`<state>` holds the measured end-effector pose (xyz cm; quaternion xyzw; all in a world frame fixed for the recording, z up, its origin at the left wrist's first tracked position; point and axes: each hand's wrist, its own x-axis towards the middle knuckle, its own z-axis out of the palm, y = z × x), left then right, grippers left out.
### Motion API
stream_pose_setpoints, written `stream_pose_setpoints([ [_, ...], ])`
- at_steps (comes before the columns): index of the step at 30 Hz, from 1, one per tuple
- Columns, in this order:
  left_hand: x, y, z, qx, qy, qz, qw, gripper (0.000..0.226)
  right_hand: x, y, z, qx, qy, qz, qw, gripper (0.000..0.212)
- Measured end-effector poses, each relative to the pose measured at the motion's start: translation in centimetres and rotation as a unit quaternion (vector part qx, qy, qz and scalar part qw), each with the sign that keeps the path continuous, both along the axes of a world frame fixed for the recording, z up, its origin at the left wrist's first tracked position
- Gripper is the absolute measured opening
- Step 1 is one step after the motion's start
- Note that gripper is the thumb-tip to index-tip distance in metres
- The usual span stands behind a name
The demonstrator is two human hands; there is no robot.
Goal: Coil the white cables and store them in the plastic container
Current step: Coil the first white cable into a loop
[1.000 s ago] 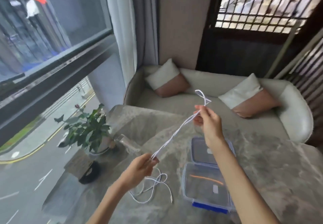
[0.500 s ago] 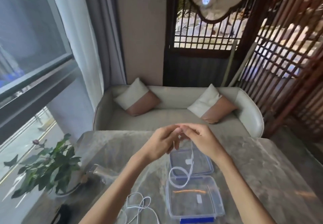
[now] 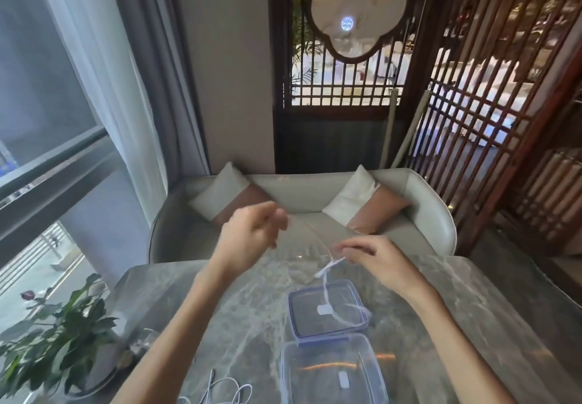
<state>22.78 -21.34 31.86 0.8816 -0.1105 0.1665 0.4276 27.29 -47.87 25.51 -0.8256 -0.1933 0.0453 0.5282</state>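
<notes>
My right hand (image 3: 374, 260) pinches a white cable (image 3: 326, 290) above the table; the cable hangs down in a loop over the container's lid (image 3: 327, 312). A blurred strand of it runs up toward my left hand (image 3: 252, 233), which is raised higher with curled fingers; the blur hides its grip. The clear plastic container (image 3: 333, 372) with blue trim stands open near the table's front edge, just below the lid. Another white cable (image 3: 226, 392) lies loose on the table at the bottom, left of the container.
The grey marble table (image 3: 220, 309) carries a potted plant (image 3: 59, 340) and a glass item (image 3: 141, 340) at its left edge. A pale sofa (image 3: 302, 214) with two cushions stands behind it. A window is at left, a wooden lattice screen at right.
My hands were together over the lid; now they have drawn apart, the left rising to the left, the right staying low with the cable. The camera has tilted up slightly.
</notes>
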Motion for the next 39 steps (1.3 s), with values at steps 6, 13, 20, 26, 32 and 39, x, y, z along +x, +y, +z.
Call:
stream_pose_setpoints([
  [6, 0.3, 3.0, 2.0, -0.292, 0.027, -0.068, 0.954, 0.033, 4.9, -6.9, -3.6, -0.003, -0.016, -0.297, 0.955, 0.020],
  [13, 0.8, -0.8, 2.3, -0.333, 0.084, -0.162, 0.925, 0.024, 6.2, -4.8, -1.9, -0.037, 0.015, -0.298, 0.954, 0.045],
  [20, 2.0, -4.4, 4.7, -0.295, 0.130, -0.255, 0.912, 0.020, 1.7, 5.6, 1.6, 0.158, -0.004, 0.128, 0.979, 0.023],
  [26, 0.7, -2.3, 6.8, -0.414, 0.050, -0.343, 0.842, 0.016, 4.7, 6.2, -7.5, 0.010, -0.011, -0.078, 0.997, 0.028],
  [32, -0.6, -1.3, 6.9, -0.507, 0.022, -0.407, 0.760, 0.014, 6.7, 3.3, -12.5, -0.389, 0.186, -0.017, 0.902, 0.095],
  [39, 1.4, -3.3, 5.5, -0.404, 0.194, -0.357, 0.819, 0.016, 5.3, 5.9, -0.2, 0.282, 0.138, 0.137, 0.940, 0.078],
])
